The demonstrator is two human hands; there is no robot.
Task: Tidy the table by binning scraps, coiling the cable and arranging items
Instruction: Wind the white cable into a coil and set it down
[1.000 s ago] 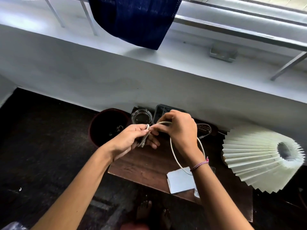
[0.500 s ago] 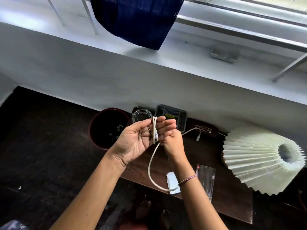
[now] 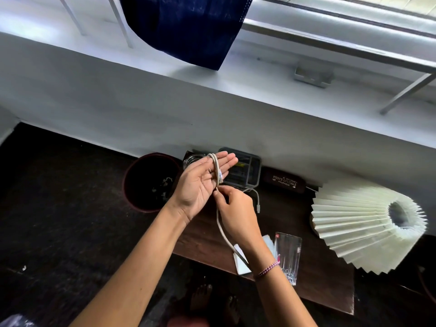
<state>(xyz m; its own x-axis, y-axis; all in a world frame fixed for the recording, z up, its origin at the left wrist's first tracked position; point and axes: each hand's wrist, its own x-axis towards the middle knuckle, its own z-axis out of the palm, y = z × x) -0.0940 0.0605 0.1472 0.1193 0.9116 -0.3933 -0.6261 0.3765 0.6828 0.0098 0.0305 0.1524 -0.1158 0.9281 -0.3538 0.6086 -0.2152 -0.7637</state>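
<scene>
One thin white cable [image 3: 215,169] looped in two strands over flat, straight-fingered left hand [image 3: 199,186], pinched just below by right hand [image 3: 236,210], mid-frame.

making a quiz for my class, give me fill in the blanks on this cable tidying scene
The left hand is held palm ____, the cable looped over it.
The right hand pinches the ____.
The bin stands on the ____.
The glass lies on its ____.
Missing: up; cable; floor; side.
</scene>
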